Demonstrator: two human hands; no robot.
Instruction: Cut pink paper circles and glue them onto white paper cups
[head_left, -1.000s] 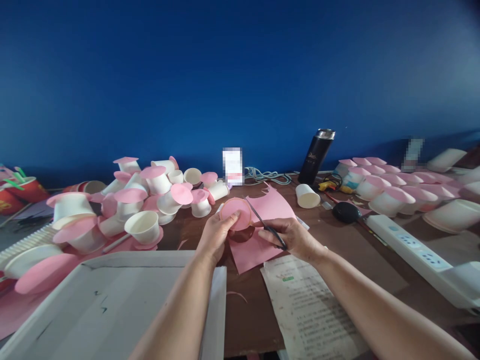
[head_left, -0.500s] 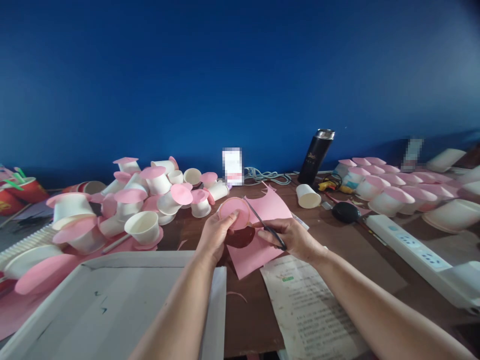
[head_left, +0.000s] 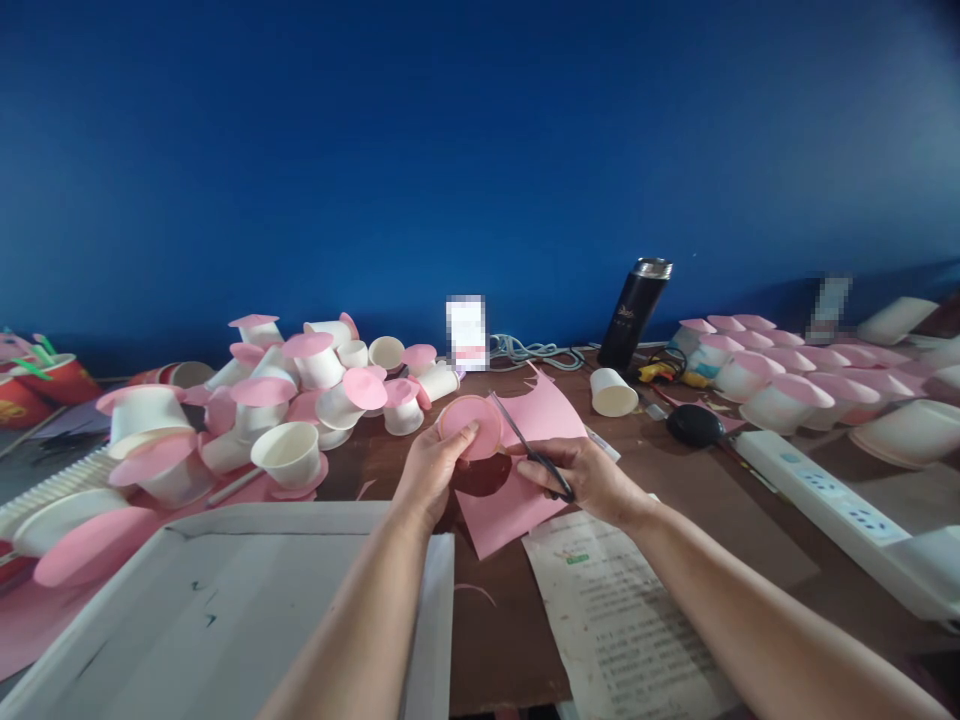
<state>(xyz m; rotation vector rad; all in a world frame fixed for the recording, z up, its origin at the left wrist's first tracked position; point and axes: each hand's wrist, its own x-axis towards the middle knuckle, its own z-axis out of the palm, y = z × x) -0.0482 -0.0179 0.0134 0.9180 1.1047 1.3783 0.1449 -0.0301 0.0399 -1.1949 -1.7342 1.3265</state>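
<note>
My left hand [head_left: 433,468] is closed on a pink paper disc [head_left: 474,418], thumb on top, near the middle of the table. In my right hand [head_left: 589,478] is a pair of scissors [head_left: 556,478] with black handles. Their blades point up and left, beside the right edge of the disc. Beneath and behind the scissors lies a cut pink paper sheet [head_left: 504,520] with curved edges. A thin pink paper strip [head_left: 476,594] rests on the table below my hands.
Several white paper cups with pink discs [head_left: 262,392] crowd the left; more cups [head_left: 787,398] stand right. A black flask [head_left: 632,315], a loose white cup [head_left: 613,393], a black mouse [head_left: 694,425], a power strip [head_left: 821,500], a printed sheet [head_left: 600,590] and a white box lid [head_left: 247,600] surround the hands.
Hardly anything differs. The whole view has shifted very slightly; both hands keep the disc and the scissors in nearly the same place.
</note>
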